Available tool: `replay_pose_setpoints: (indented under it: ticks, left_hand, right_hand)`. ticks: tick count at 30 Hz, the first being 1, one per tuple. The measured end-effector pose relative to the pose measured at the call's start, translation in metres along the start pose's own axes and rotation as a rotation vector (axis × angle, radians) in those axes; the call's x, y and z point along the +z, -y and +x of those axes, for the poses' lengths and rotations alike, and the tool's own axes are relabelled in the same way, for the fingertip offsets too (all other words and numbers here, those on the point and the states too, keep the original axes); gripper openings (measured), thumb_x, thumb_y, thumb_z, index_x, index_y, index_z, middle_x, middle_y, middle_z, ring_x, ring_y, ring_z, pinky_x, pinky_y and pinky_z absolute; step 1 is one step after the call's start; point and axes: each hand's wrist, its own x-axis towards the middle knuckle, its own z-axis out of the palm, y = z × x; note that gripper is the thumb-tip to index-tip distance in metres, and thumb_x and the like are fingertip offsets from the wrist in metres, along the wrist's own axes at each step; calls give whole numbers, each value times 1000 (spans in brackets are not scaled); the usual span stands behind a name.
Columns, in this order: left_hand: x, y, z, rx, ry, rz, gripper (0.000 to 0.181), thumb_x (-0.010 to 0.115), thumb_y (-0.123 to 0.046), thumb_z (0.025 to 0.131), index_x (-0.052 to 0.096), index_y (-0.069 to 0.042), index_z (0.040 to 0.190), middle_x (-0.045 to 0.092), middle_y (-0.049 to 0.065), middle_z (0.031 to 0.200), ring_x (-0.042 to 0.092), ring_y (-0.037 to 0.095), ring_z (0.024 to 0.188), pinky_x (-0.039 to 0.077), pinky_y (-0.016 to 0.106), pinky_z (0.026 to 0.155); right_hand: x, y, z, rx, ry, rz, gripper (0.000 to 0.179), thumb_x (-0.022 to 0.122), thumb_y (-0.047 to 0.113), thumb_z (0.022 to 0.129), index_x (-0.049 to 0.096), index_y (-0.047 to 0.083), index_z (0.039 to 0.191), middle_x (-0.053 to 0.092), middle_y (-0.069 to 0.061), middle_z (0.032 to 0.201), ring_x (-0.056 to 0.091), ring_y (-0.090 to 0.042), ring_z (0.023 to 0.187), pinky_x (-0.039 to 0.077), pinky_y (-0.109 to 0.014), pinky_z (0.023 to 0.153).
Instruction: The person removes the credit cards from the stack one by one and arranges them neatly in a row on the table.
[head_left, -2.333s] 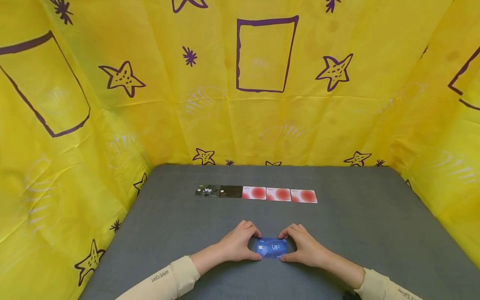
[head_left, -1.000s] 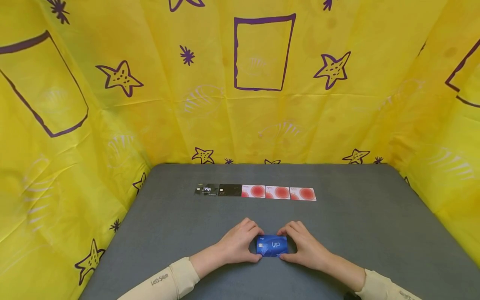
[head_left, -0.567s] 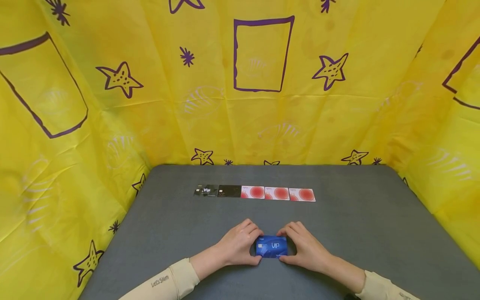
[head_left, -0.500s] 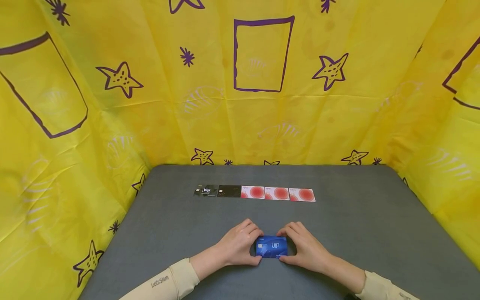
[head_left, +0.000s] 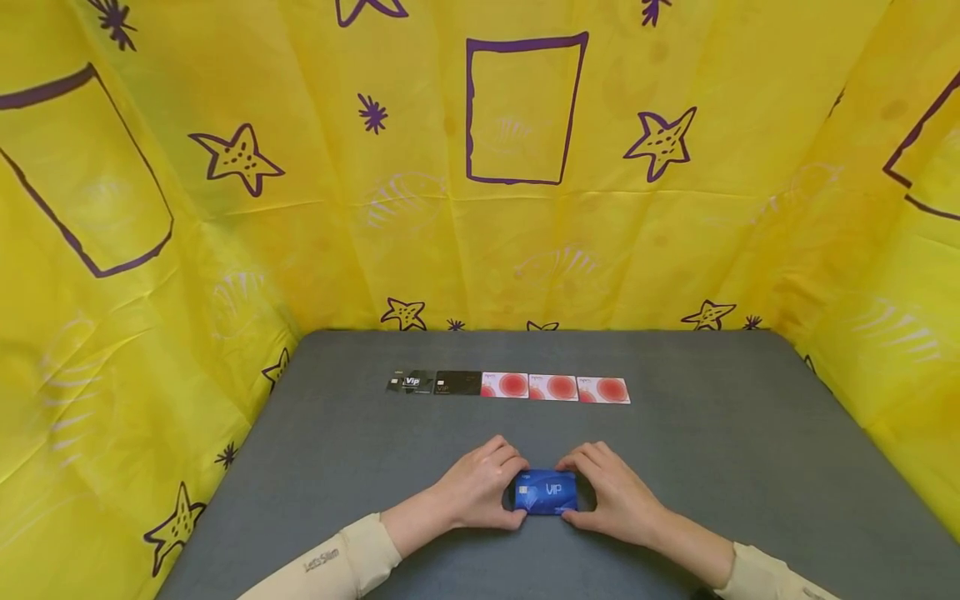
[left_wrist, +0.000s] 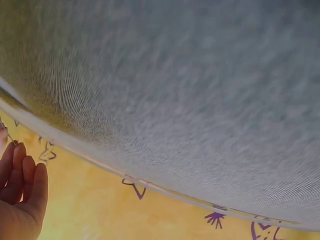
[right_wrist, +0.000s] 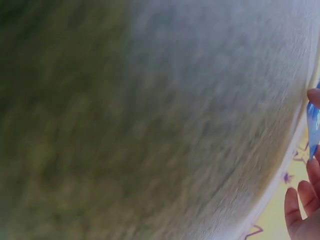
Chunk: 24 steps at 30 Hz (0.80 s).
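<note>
A blue VIP card (head_left: 546,493) is held face up between my two hands near the front middle of the table. My left hand (head_left: 480,487) pinches its left corners between thumb and fingers. On the opposite side my right hand (head_left: 618,496) grips the right corners the same way. In the left wrist view, only part of the left hand (left_wrist: 22,195) shows at the lower left edge. The right wrist view catches the right hand (right_wrist: 307,200) and a sliver of the blue card (right_wrist: 313,125) at its right edge.
Farther back on the grey table (head_left: 337,467), several cards lie in a row: a dark patterned Vip card (head_left: 411,382), a black VIP card (head_left: 458,383), then white cards with red circles (head_left: 505,385). Yellow printed cloth (head_left: 525,250) surrounds the table at the back and sides.
The blue card stays between both hands, its tilt and place changing only very slightly. The row of cards is unmoved; the head view has shifted a little.
</note>
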Motion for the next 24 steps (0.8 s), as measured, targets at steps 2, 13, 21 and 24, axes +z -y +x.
replay_pose_setpoints:
  ticks: [2, 13, 21, 24]
  left_hand:
    - [0, 0, 4, 7, -5, 1, 54, 76, -52, 69, 68, -13, 106, 63, -3, 98, 52, 11, 93, 47, 20, 81]
    - [2, 2, 32, 17, -4, 36, 54, 75, -52, 73, 69, -12, 108, 65, -1, 101, 52, 12, 94, 47, 20, 82]
    - [12, 7, 52, 28, -17, 43, 54, 75, -52, 74, 69, -12, 110, 65, -1, 102, 52, 13, 94, 47, 20, 83]
    - [16, 10, 60, 37, -25, 53, 53, 75, -51, 74, 69, -11, 110, 66, -1, 103, 52, 13, 95, 47, 20, 83]
  right_hand:
    - [-2, -3, -1, -2, -10, -8, 56, 90, 38, 63, 63, 21, 109, 56, 14, 106, 47, -6, 99, 47, -32, 83]
    - [-16, -27, 1, 7, -30, -35, 57, 90, 39, 63, 64, 19, 109, 56, 13, 108, 48, -8, 100, 46, -33, 84]
    - [-23, -49, 1, -29, -69, -54, 57, 89, 36, 63, 64, 16, 110, 57, 9, 110, 48, -11, 101, 45, -34, 84]
    - [-25, -56, 1, -28, -72, -61, 57, 89, 36, 63, 64, 16, 111, 57, 8, 110, 48, -12, 102, 45, -34, 85]
